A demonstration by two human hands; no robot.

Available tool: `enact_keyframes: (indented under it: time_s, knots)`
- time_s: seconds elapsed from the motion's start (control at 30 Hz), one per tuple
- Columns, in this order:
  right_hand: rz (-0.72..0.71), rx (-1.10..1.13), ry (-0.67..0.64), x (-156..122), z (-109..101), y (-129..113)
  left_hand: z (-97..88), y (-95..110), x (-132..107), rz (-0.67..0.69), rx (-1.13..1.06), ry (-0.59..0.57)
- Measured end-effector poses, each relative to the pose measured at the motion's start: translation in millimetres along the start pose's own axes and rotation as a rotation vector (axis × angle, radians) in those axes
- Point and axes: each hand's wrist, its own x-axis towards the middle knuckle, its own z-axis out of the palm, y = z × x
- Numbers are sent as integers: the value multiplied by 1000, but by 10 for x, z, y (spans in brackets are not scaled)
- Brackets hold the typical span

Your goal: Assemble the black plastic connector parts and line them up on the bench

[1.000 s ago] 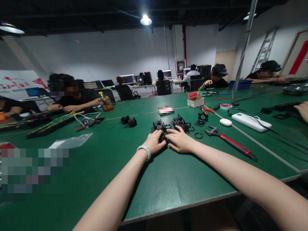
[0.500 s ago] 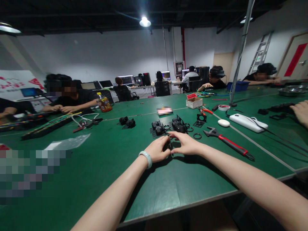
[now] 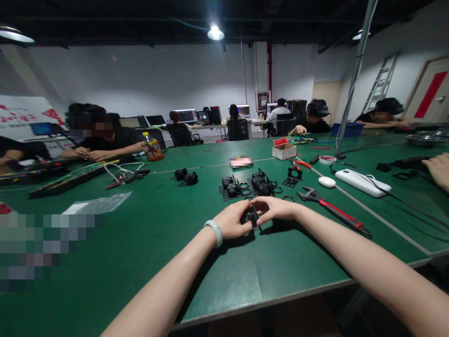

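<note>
The left hand (image 3: 233,220) and right hand (image 3: 277,209) leave no gap: a small part (image 3: 251,216) fills it. Just past them, black parts (image 3: 233,188) and rings (image 3: 278,189) block the way. A wrench (image 3: 331,211) lies close on the right. The table (image 3: 228,281) is bare toward its near edge, and on the left as far as a bag (image 3: 100,204), so a hand can slide there.

black part (image 3: 251,216), half-hidden by fingers (image 3: 267,208) — possibly a connector
</note>
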Motion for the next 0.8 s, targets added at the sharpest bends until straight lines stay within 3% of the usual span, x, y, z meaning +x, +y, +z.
enact_keyframes:
  time_s: [0.8]
  knots:
    - [12,-68,-21,-9,-39,29,-6,-1,-15,25,-64,-32]
